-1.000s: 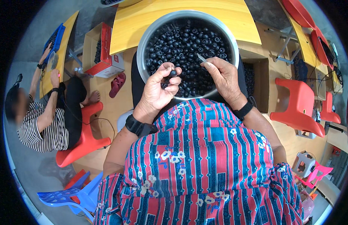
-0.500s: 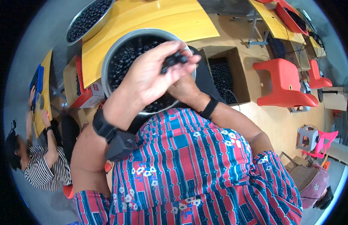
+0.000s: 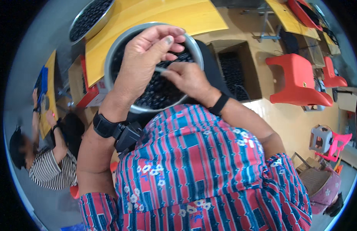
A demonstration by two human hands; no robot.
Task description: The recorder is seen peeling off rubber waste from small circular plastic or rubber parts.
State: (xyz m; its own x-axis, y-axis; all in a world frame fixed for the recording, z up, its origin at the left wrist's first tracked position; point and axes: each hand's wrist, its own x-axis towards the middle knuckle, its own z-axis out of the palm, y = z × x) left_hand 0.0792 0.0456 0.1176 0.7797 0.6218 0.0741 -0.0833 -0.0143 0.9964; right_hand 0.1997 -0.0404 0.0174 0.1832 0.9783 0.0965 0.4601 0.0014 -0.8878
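Round metal basin [image 3: 117,57], glossy dark berries [image 3: 159,92], hands [image 3: 174,67] meeting above

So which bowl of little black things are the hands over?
The big metal bowl right in front of the person, at the yellow table's near edge. Both the left hand and right hand are above it. The other bowl sits farther back, untouched.

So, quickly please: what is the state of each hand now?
Left hand: raised over the metal bowl, fingers loosely spread, nothing visible in it.
Right hand: closed, pinching a thin pale tool.
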